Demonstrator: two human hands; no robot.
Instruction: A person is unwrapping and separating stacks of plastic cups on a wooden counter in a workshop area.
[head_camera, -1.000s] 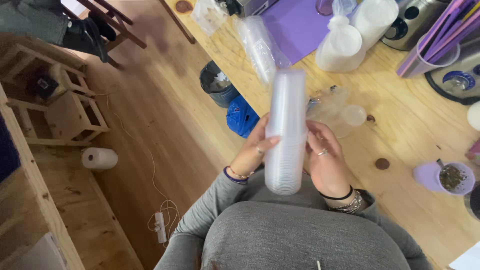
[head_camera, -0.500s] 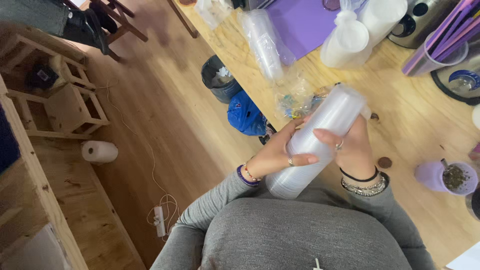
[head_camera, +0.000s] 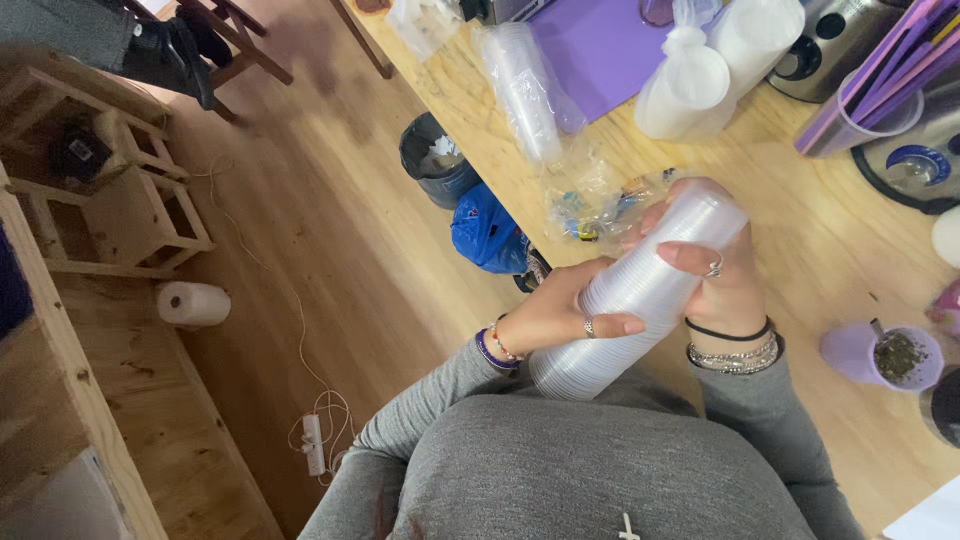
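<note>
A long stack of clear plastic lids (head_camera: 640, 295) is held tilted over the near edge of the wooden table (head_camera: 830, 300), gripped from the left by the left hand (head_camera: 560, 315) and from the right by the right hand (head_camera: 715, 275). Its near end is pressed against the grey sweater (head_camera: 600, 470); the lid count can't be made out. The bagged white cups (head_camera: 700, 70) and steel pot (head_camera: 830, 45) at the far side are cut off by the frame.

Cluttered wooden table (head_camera: 800, 200), purple mat (head_camera: 600, 45)
</note>
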